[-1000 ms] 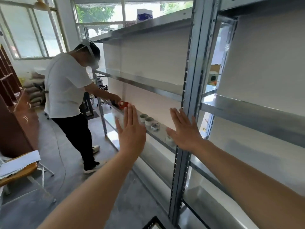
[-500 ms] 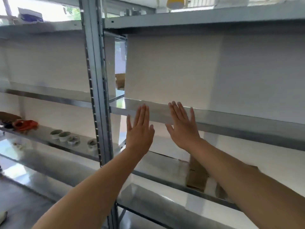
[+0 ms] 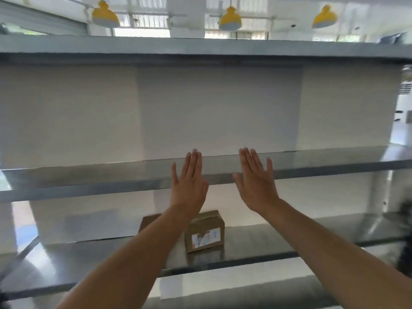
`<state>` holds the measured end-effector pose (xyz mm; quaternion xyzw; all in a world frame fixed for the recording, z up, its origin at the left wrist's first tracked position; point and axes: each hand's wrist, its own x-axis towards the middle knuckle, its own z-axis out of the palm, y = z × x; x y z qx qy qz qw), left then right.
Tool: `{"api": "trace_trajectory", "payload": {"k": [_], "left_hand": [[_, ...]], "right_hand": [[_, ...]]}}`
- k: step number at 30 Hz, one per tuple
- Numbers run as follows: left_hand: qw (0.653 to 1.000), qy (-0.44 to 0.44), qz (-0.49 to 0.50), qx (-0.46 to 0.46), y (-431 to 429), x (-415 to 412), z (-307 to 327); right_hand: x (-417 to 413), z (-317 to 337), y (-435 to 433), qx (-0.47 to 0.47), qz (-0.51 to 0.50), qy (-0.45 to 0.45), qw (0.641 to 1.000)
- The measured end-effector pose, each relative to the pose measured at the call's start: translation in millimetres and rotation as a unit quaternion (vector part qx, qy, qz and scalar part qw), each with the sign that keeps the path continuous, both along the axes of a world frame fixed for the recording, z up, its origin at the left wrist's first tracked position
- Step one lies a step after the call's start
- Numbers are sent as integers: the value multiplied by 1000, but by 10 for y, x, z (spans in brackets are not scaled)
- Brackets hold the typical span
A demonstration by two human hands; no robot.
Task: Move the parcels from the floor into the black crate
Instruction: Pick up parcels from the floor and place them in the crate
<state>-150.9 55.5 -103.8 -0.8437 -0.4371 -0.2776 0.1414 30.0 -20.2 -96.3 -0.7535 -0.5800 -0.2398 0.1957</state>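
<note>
The left forearm crosses in front of a second cardboard box at lower centre, so only its upper left corner shows; its label and full shape are hidden. The same arm covers the lower left corner of the labelled parcel, whose label print is too small and soft to read. Both arms run out of the bottom edge of the frame. At the right edge, a dark shape is smeared by blur and cannot be identified. The shelf ends are cut off at both sides. Another dark scrap at the lower left corner is cropped beyond telling.
</note>
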Motion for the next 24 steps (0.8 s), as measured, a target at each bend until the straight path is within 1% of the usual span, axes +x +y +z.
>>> {"api": "trace_trajectory", "payload": {"k": [6, 11, 17, 21, 24], "left_hand": [[989, 0, -151, -5, -651, 1577, -230], [965, 28, -260, 2, -1142, 2529, -569], [936, 44, -349, -17, -1689, 3508, -871], [909, 47, -413, -27, -1956, 4066, -1035], [892, 64, -447, -22, -1983, 4460, -1119]], "right_hand": [[1310, -361, -1154, -8, -136, 18, 990], [2114, -569, -2141, -22, -274, 45, 960], [2684, -865, -2955, -40, -360, 81, 928], [3043, -1024, -3205, -70, -393, 90, 912], [3381, -1036, -3286, -93, -409, 73, 905]]}}
